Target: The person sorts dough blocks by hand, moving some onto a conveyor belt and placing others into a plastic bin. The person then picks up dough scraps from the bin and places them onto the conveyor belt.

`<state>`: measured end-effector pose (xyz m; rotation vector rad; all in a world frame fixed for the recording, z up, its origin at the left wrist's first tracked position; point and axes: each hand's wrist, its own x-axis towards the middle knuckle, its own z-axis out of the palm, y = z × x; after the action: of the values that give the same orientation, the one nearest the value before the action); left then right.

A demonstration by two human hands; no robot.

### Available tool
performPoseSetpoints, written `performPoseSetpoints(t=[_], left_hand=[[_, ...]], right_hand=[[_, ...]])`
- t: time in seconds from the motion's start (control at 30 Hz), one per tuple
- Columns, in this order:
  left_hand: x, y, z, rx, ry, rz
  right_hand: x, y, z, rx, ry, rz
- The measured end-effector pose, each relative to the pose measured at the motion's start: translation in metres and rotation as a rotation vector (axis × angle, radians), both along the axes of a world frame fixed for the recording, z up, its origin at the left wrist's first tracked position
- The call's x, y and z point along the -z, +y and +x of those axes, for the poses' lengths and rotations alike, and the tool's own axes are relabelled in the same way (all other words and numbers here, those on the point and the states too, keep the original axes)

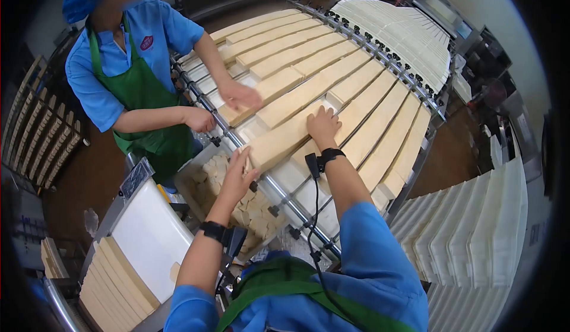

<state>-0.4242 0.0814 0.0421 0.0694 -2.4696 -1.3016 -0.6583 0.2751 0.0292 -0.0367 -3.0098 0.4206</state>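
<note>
A long pale-yellow slab (281, 143) lies lengthwise on the rail-edged table, among similar slabs. My left hand (238, 176) grips its near end, with fingers and thumb around the end face just over the metal rail. Farther along, my right hand (324, 127) clasps the same slab from above, its fingers bent over the top and side. Each wrist wears a black strap with a small device. To the left, a co-worker's hand (240, 94) hovers blurred over a neighbouring slab (270, 91), while that person's other hand (199, 119) is beside the rail.
Below the table edge stands a bin (270, 240) with broken pale pieces. Cut strips (119, 284) lie beside a white board (151, 231) at lower left. White ribbed trays (469, 225) are stacked at right. The metal rail (276, 189) with black knobs borders the table.
</note>
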Motion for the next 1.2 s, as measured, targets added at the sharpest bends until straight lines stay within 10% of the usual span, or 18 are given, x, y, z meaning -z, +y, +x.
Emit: performPoseSetpoints(t=[0.2,0.33,0.4,0.63,0.8,0.9,0.97,1.0,1.2], left_hand=[[0.021,0.036,-0.043,-0.003,-0.051,0.207],[0.028,0.021,-0.024,-0.038,0.047,0.099],[-0.027,0.03,0.008,-0.158,-0.113,0.327],[0.013,0.001,0.117,-0.525,0.011,-0.132],[0.058,-0.012,0.215,-0.619,-0.212,-0.339],[0.066,-0.003,0.257,-0.713,-0.33,-0.461],[0.072,0.008,0.268,-0.734,-0.332,-0.43],[0.076,0.014,0.269,-0.709,-0.304,-0.541],[0.087,0.018,0.268,-0.606,-0.304,-0.53]], right_hand=[[0.027,-0.009,0.03,-0.137,0.284,-0.001],[-0.018,-0.009,0.085,-0.398,-0.125,-0.147],[0.0,-0.017,0.123,-0.473,0.027,-0.217],[0.006,-0.05,0.213,-0.961,0.01,-0.296],[0.026,-0.073,0.22,-0.997,0.117,0.1],[0.029,-0.08,0.216,-1.006,0.04,-0.234],[0.048,-0.077,0.215,-0.982,0.325,0.019],[0.051,-0.084,0.208,-0.949,0.005,-0.087],[0.03,-0.078,0.21,-0.973,0.072,0.033]])
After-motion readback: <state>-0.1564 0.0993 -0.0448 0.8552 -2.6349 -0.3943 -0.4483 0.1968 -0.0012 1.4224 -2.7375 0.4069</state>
